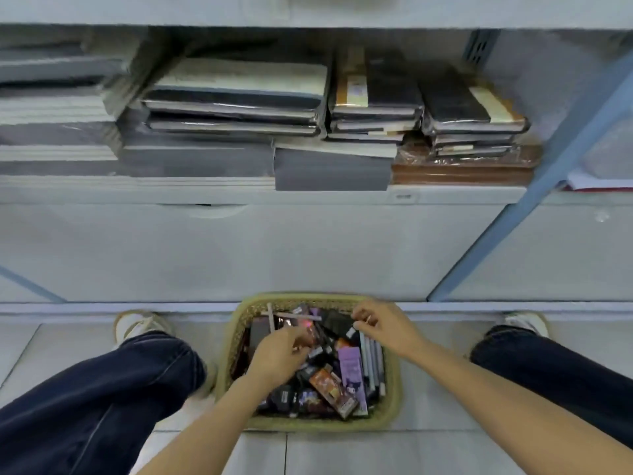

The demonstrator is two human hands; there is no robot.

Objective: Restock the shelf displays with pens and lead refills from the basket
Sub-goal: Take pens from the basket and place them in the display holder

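Fingers (297, 338) of our left hand (275, 358) curl down among the pen and refill packets (349, 366) in the woven basket (394, 392) on the floor below the shelf. Our right hand (388, 332) curls over packets near the far rim. Whether either pinches anything, we cannot tell.

Ahead of you lie stacks of wrapped dark notebooks (236, 97), with a brown wrapped pile (462, 171) at their right end. A blue upright (551, 176) slants beside it. Your white shoes (137, 323) rest on the tiled floor (342, 454).
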